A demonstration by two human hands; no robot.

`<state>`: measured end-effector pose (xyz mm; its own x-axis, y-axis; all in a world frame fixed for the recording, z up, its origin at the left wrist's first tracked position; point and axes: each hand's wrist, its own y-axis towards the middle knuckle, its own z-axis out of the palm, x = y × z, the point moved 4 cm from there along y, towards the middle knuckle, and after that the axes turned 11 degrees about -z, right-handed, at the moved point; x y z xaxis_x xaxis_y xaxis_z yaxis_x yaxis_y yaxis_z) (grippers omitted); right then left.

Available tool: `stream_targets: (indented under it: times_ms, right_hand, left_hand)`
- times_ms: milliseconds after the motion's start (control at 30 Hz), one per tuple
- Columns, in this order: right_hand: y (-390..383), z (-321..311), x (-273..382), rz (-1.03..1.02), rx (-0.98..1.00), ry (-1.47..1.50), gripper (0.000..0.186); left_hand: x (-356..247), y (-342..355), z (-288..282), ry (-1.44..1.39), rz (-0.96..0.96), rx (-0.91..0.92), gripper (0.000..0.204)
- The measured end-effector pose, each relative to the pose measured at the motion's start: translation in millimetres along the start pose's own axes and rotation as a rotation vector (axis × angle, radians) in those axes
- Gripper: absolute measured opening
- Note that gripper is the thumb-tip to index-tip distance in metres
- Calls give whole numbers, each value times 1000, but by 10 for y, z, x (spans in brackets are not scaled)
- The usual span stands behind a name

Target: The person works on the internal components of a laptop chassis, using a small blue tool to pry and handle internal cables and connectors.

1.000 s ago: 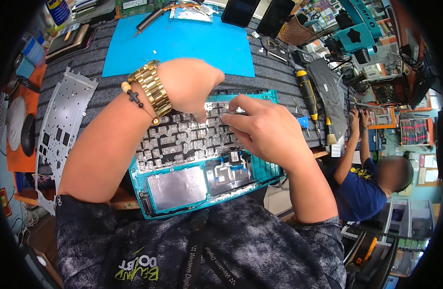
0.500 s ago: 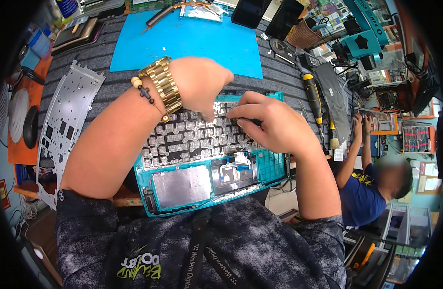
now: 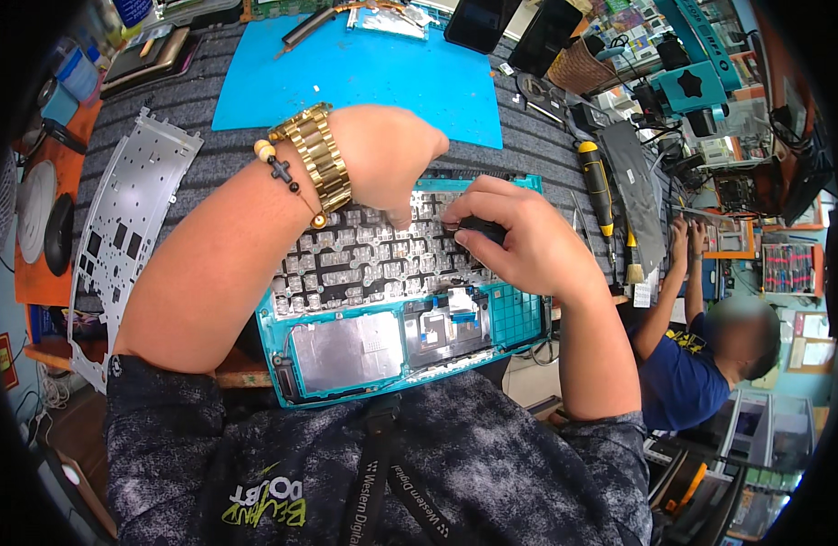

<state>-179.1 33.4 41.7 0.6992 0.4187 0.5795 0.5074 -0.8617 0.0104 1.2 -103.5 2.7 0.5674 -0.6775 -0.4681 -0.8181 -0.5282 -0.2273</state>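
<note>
I've got R hand [image 3: 533, 238] pinching a blk piece [image 3: 481, 228] at teal shell [image 3: 519, 314]'s 2 o'clock, itself at blue mat [image 3: 401, 82]'s 6, L hand [image 3: 378, 159] at 12, can't tell its grip, thumb on kybd [image 3: 346, 264] prob bracing it

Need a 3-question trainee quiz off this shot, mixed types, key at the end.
1. True or false: the gold watch is worn on the wrist of the left hand.
2. Where does the yellow-and-black screwdriver lie relative to the teal laptop shell? A) To the left B) To the right C) Inside it
3. Short answer: between which hand's thumb and fingers does a small dark object show?

Key:
1. True
2. B
3. The right hand
</note>
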Motion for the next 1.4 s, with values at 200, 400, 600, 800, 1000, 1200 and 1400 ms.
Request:
stream_targets:
  times_ms: [200,400,600,800,1000,1200,1400]
  right_hand:
    - [7,18,27,-29,-17,-44,24]
    - [0,24,61,-7,-12,-108,24]
    - [54,-25,133,35,86,-234,24]
    - [182,-72,250,-86,149,-548,24]
    - [212,-259,236,-126,70,-487,32]
    - [-12,-231,215,-23,91,-153,41]
    - [-147,-247,149,-25,17,33,41]
  left_hand:
    - [-5,-8,-1,11,8,-28,71]
    - [-16,4,-3,8,9,3,70]
    - [-31,-11,-16,27,65,-19,70]
    - [-70,-8,-35,40,18,38,72]
    - [-100,-16,-29,0,-43,74,76]
    - [-79,-25,-3,-13,-17,11,75]
    - [-66,-13,-20,4,-24,18,74]
